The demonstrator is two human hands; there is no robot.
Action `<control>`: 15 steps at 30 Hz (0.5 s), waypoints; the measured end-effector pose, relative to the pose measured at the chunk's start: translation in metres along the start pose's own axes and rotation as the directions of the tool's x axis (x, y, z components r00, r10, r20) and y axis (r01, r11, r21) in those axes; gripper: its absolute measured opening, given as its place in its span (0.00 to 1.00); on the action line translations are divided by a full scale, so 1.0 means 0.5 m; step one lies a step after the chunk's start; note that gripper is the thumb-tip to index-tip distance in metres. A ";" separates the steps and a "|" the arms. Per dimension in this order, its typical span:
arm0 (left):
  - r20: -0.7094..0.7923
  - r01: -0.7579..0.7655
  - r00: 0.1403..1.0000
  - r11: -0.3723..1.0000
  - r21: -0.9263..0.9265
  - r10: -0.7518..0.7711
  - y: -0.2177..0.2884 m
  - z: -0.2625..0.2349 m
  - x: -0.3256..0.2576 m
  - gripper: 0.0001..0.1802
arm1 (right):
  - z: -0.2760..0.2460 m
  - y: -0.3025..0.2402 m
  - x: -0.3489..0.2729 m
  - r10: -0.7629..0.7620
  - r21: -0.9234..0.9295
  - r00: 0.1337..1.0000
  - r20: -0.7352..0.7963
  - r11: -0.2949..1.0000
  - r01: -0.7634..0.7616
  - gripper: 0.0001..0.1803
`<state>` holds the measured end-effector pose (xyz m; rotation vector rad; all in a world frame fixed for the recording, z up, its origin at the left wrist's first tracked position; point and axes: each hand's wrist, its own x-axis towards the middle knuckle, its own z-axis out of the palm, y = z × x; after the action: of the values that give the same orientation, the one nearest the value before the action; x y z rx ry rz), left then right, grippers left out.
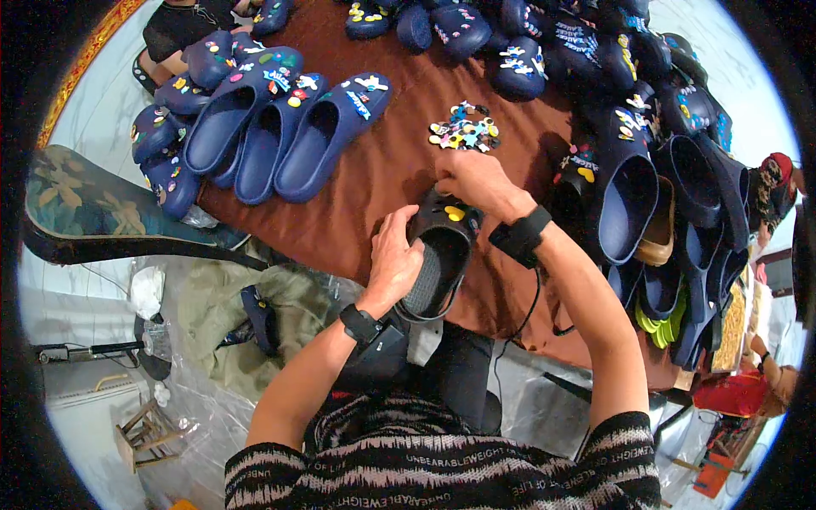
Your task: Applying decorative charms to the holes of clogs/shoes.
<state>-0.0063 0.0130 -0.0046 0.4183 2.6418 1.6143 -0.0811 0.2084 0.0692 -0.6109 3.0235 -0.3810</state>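
Observation:
A black clog point(439, 270) stands at the table's near edge with its toe pointing away from me. My left hand point(396, 259) is closed on its left side. On the clog's upper sits a yellow shoe charm point(456, 213). My right hand point(483, 183) is bent over the toe, fingertips curled down together; whatever they pinch is hidden by the hand. Just beyond it lies a small heap of colourful shoe charms point(464, 127).
Navy clogs with charms point(327, 140) stand in a row at the left of the brown cloth point(340, 225). More navy clogs point(629, 204) crowd the right side and far edge, with a tan clog point(659, 225) among them. A padded chair point(110, 208) stands left.

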 end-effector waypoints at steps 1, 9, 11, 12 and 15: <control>0.005 0.010 1.000 1.000 -0.007 -0.010 0.002 0.000 0.000 0.29 | -0.003 0.017 0.000 0.071 0.102 0.996 -0.051 0.993 -0.066 0.11; 0.033 0.050 0.998 0.998 -0.028 -0.049 0.008 -0.007 -0.001 0.30 | 0.070 0.268 0.021 0.482 0.343 0.766 -0.425 0.869 -0.356 0.14; 0.036 0.029 0.999 0.999 -0.042 -0.028 0.011 0.003 0.002 0.31 | 0.089 0.331 0.033 0.571 0.337 0.720 -0.396 0.819 -0.464 0.15; 0.028 0.036 0.999 0.999 -0.035 -0.035 0.009 0.000 0.001 0.31 | 0.095 0.331 0.044 0.600 0.356 0.704 -0.379 0.797 -0.488 0.15; 0.003 0.009 1.000 1.000 -0.005 -0.009 0.011 -0.004 -0.002 0.29 | 0.113 0.320 0.067 0.512 0.228 0.721 -0.467 0.857 -0.461 0.15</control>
<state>-0.0046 0.0133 0.0011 0.4069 2.6330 1.6162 -0.1679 0.3254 -0.0241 0.3867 3.4445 -0.7530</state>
